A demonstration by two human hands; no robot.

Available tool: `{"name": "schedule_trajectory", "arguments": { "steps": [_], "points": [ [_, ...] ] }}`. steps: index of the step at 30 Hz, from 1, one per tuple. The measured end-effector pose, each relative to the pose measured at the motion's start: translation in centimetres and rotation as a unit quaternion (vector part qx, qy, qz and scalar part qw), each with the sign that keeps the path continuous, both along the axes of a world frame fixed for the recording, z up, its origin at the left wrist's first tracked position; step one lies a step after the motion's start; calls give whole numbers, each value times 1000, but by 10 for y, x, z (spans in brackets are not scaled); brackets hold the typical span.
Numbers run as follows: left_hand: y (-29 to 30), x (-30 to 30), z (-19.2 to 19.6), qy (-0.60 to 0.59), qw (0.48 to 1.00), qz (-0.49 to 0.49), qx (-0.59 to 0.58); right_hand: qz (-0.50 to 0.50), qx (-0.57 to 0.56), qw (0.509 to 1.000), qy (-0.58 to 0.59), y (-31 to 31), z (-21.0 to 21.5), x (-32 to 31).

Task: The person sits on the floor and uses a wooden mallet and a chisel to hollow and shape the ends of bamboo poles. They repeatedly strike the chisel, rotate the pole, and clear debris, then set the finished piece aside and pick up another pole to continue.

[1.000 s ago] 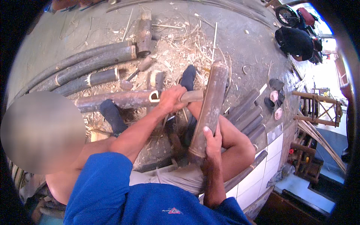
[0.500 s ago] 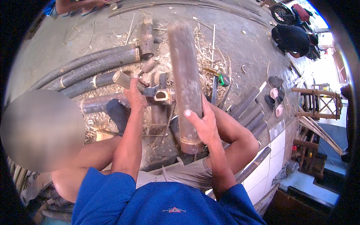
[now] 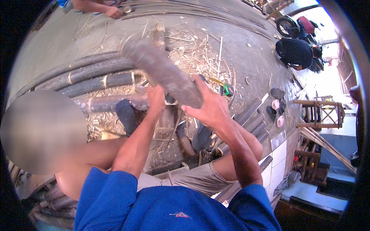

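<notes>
A person in a blue shirt sits on the ground, seen from above, knees bent and both forearms reaching forward. The right hand [image 3: 210, 109] wraps its fingers around the near end of a thick, grey-brown, weathered bamboo section [image 3: 163, 71], which is raised off the ground and slants up and away to the left; its far end looks blurred. The left hand [image 3: 156, 99] sits just left of and below that section, fingers curled at its underside; whether they grip the section or something beneath it cannot be told.

Under the hands, a dark sock-covered foot [image 3: 125, 115] rests beside a brown bamboo pole [image 3: 111, 103] lying crosswise on the ground. Short cut bamboo pieces [image 3: 250, 119] lie to the right, near a small green object [image 3: 228, 89]. Beyond, several long dark bamboo culms [image 3: 88, 75] lie side by side on the left, with pale shavings and splinters [image 3: 196, 54] scattered over the grey concrete ground [image 3: 246, 54].

Far right, pairs of sandals [image 3: 275, 106] sit near a tiled edge, and a parked motorbike [image 3: 298, 27] stands at the top. At the top left, another person's hand [image 3: 113, 11] rests on the ground.
</notes>
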State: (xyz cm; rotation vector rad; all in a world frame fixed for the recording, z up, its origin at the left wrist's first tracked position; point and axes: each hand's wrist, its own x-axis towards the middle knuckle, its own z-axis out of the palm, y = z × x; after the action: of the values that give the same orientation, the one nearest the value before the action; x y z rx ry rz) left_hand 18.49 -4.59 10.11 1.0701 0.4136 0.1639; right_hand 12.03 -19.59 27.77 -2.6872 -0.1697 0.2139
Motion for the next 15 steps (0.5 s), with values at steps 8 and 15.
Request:
{"name": "schedule_trajectory", "arguments": {
  "steps": [8,15],
  "points": [
    [110,105,140,-189,844,-169,473,-222,466,856,-7,-20,-35,-122],
    [294,58,215,-77,784,-196,585,-346,533,770,57,-38,-69,-162]
  ]
}}
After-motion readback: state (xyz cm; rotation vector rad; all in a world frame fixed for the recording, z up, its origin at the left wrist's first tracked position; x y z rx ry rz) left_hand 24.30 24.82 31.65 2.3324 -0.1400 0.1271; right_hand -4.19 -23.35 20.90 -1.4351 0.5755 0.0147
